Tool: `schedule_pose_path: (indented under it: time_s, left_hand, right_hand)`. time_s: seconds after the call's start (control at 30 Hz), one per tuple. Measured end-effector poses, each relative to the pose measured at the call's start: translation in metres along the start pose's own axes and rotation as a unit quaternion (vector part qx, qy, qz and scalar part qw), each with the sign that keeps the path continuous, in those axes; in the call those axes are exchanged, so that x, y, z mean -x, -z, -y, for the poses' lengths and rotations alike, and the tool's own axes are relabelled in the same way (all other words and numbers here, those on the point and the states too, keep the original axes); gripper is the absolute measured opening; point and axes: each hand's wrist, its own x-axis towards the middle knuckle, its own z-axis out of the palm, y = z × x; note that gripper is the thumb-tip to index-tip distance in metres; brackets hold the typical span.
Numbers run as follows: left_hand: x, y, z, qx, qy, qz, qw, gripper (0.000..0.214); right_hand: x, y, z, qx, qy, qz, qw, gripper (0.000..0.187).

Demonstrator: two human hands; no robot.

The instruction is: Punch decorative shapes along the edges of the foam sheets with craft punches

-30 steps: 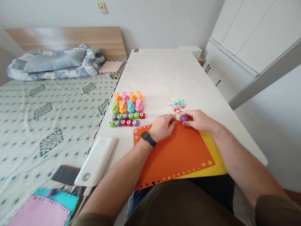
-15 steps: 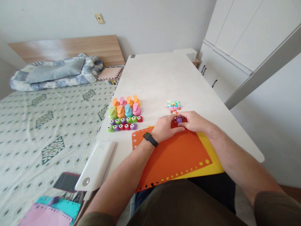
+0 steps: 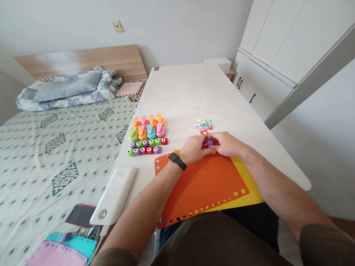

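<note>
A small purple craft punch (image 3: 210,143) sits at the far edge of an orange paper sheet (image 3: 205,181), between the fingers of my right hand (image 3: 227,144). My left hand (image 3: 195,149), with a dark watch on its wrist, grips the sheet's far edge just left of the punch; its fingertips are partly hidden. Punched shapes line the sheet's left and near edges. Beneath it lies a yellow sheet (image 3: 251,181), showing on the right. Beyond my hands is a pile of small punched paper pieces (image 3: 204,124) in blue, yellow, pink and orange.
Larger lever punches (image 3: 150,131) and rows of small punches (image 3: 149,150) stand left on the white table (image 3: 183,96). A white device (image 3: 115,195) lies at the table's left edge. Pink sheet (image 3: 58,253), teal sheet (image 3: 83,243) and phone-like dark slab (image 3: 81,215) lie lower left, beside the bed.
Both hands have shifted slightly left with the purple punch along the sheet's far edge. The orange sheet has moved a little left. My camera view has tilted slightly.
</note>
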Motion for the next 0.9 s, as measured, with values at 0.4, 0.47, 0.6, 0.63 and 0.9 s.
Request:
schedule_pose_path:
  time_s: [0.4,0.47,0.6,0.63,0.9]
  left_hand:
    - [0.0027,-0.0034,-0.0011,-0.008,-0.009,-0.006,1.000,0.041]
    - [0.0026,-0.0043,-0.0011,-0.016,-0.012,-0.007,1.000,0.040]
    - [0.0020,-0.0049,-0.0003,-0.027,-0.019,-0.011,0.999,0.038]
    - [0.0021,-0.0049,0.0001,-0.025,-0.019,-0.014,0.999,0.036]
    - [0.0085,-0.0037,-0.0007,0.019,0.005,-0.032,0.999,0.045]
  right_hand:
    - [0.0003,-0.0005,0.0056,0.002,0.006,-0.004,1.000,0.022]
    - [0.0004,-0.0007,0.0061,0.011,0.007,-0.004,1.000,0.020]
    - [-0.0001,-0.0015,0.0062,0.015,0.007,-0.009,1.000,0.018]
    - [-0.0002,-0.0015,0.0065,0.016,0.007,-0.009,1.000,0.018]
    - [-0.0001,-0.0011,0.0064,0.006,0.016,-0.005,1.000,0.027]
